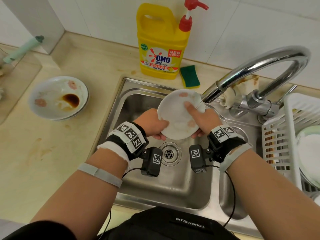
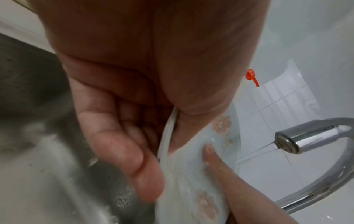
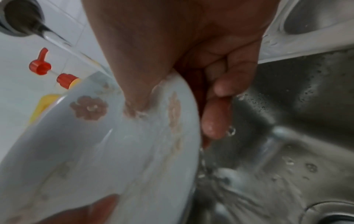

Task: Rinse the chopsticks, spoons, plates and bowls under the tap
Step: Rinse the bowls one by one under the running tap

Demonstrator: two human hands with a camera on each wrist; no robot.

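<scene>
Hands (image 1: 178,124) gripping round glossy plate (image 1: 178,116) (floral) — under curved chrome tap (image 1: 256,66), steel sink (image 1: 190,184)

Your left wrist band (image 1: 129,134) and right wrist band (image 1: 223,133) are black, bearing white square-coded tags. A black camera box (image 1: 151,161) hangs under each, trailing thin black cable. Sleeves are black.

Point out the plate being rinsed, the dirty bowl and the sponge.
plate (image 1: 178,116), head view, centre of its face.
dirty bowl (image 1: 52,94), head view, inner wall.
sponge (image 1: 189,75), head view, green top.
</scene>
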